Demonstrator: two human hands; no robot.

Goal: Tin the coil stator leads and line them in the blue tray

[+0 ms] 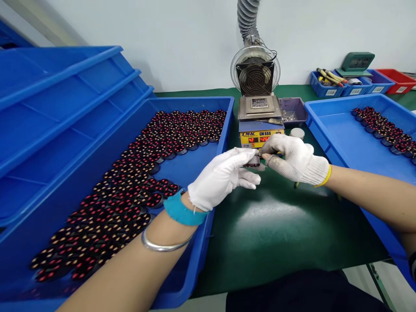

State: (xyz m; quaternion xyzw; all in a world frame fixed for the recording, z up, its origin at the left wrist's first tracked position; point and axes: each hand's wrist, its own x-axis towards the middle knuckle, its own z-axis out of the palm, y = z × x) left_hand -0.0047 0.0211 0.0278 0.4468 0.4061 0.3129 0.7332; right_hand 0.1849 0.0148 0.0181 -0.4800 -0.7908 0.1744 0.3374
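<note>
My left hand (pixel 225 175), in a white glove, is closed at thumb and forefinger on a small round metal-cased part (pixel 253 161). The part is tipped on its side, with dark and red detail along its lower edge. My right hand (pixel 292 160), in a white knit glove with greyed fingertips, pinches at the part's near right edge; what lies between those fingertips is too small to make out. Just behind both hands stands a solder pot (pixel 260 108) with a lit red display. Its blue-and-yellow front is partly covered by my right hand.
Left, a blue tray (pixel 195 260) holds rows of similar round parts (pixel 130 186); stacked blue trays (pixel 65 86) rise beside it. Another blue tray (pixel 338 130) with parts stands right. A fume fan (pixel 256 78), purple bin (pixel 294 106), white round lid (pixel 297 133) and tool boxes (pixel 328 89) sit behind.
</note>
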